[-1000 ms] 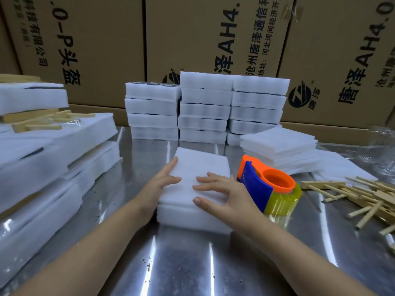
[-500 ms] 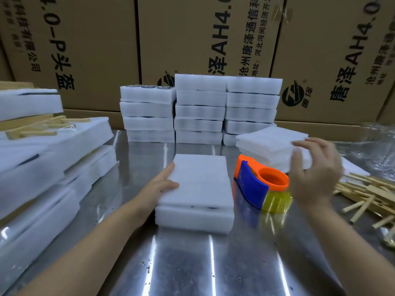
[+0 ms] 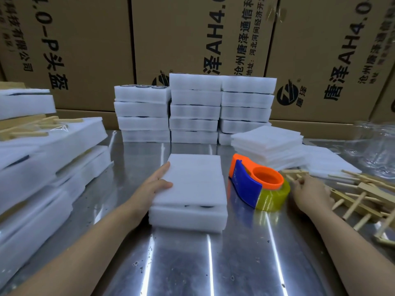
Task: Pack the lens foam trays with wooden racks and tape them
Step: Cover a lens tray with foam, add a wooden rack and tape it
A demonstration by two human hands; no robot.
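Your left hand [image 3: 157, 188] lies straight-fingered against the left side of the white rectangular foam tray stack [image 3: 192, 189], thumb on top. Your right hand [image 3: 310, 194] touches the pale wooden peg racks [image 3: 369, 190] right of the orange-and-blue tape dispenser [image 3: 245, 182]; grip unclear.

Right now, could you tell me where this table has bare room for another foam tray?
Bare table lies in front of the foam tray, toward the near edge, and behind it up to the tray stacks. The right is crowded: tape dispenser, right hand, wooden racks.
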